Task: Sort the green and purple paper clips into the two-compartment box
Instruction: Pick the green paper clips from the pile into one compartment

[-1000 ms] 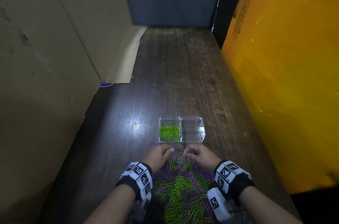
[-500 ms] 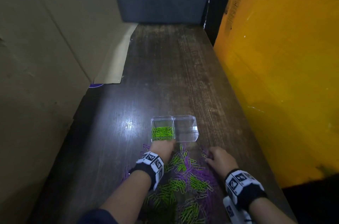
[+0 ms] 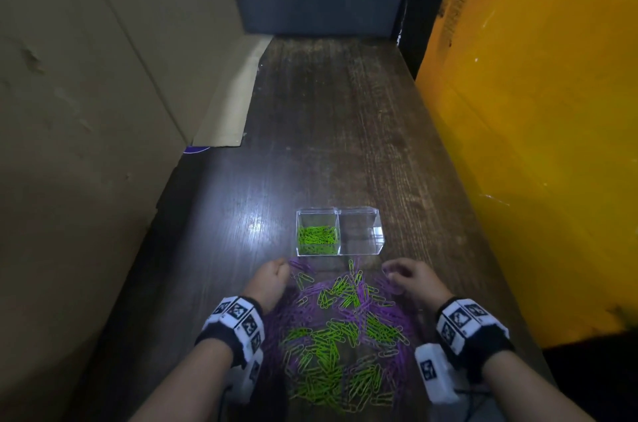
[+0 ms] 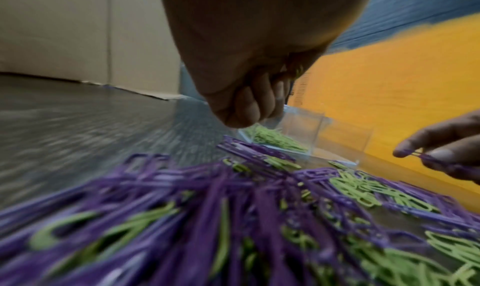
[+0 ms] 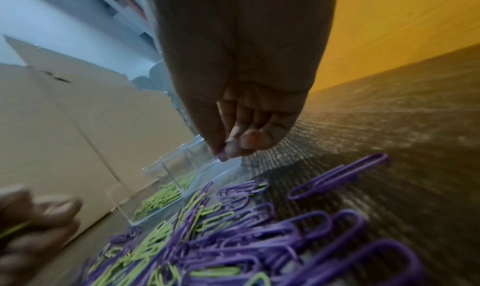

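Here the heap of green and purple paper clips (image 3: 341,338) lies nearest me on the wooden table (image 3: 331,131), spread just short of the two-compartment box (image 3: 340,231), so that every pick is only a short reach from where it must be dropped. My hands sit at the far corners of the heap, each on its own side of the box, which seems the reason for the split: one colour to each hand.

My left hand (image 3: 272,278) is curled at the heap's edge, just before the box's left compartment; the left wrist view shows a sliver of green (image 4: 298,72) tucked among the folded fingers, so I judge it grips green clips, though how many I cannot tell. My right hand (image 3: 411,278) is before the right compartment, thumb and forefinger pinching purple clips (image 4: 431,159), lifted clear of the heap.

Beyond them the clear box stands upright and open at the top. Its left compartment holds a layer of green clips (image 3: 317,237); its right one looks empty, so the purple side is hardly begun.
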`<move>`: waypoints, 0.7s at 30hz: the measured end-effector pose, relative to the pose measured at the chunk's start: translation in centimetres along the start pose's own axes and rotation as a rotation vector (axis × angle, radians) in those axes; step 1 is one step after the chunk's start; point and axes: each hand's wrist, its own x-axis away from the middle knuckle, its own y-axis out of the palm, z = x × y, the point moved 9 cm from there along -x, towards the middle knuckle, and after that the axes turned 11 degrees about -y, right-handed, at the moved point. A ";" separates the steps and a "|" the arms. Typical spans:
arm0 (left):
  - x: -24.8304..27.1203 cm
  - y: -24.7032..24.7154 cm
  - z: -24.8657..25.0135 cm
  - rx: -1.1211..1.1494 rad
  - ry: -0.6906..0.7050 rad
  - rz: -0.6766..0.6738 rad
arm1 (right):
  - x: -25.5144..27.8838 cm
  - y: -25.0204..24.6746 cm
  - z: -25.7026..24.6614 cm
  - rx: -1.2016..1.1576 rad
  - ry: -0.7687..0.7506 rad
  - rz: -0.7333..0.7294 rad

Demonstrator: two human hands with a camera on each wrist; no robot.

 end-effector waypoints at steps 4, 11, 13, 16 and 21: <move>0.6 -0.9 -2.5 -0.060 -0.076 0.088 | 0.2 1.1 0.3 -0.196 0.117 -0.006; 1.6 -2.1 -4.2 -0.030 -0.048 0.125 | 0.9 0.0 1.0 0.091 0.113 -0.083; 1.5 -2.1 -4.6 -0.081 -0.046 0.121 | 0.8 -0.8 1.3 0.341 0.104 -0.094; 1.1 -2.0 -5.1 -0.120 -0.050 0.105 | 0.5 -0.8 0.4 0.437 0.061 -0.042; 0.7 -1.3 -4.8 -0.175 -0.079 0.071 | -0.7 2.2 -1.3 0.564 -0.030 -0.134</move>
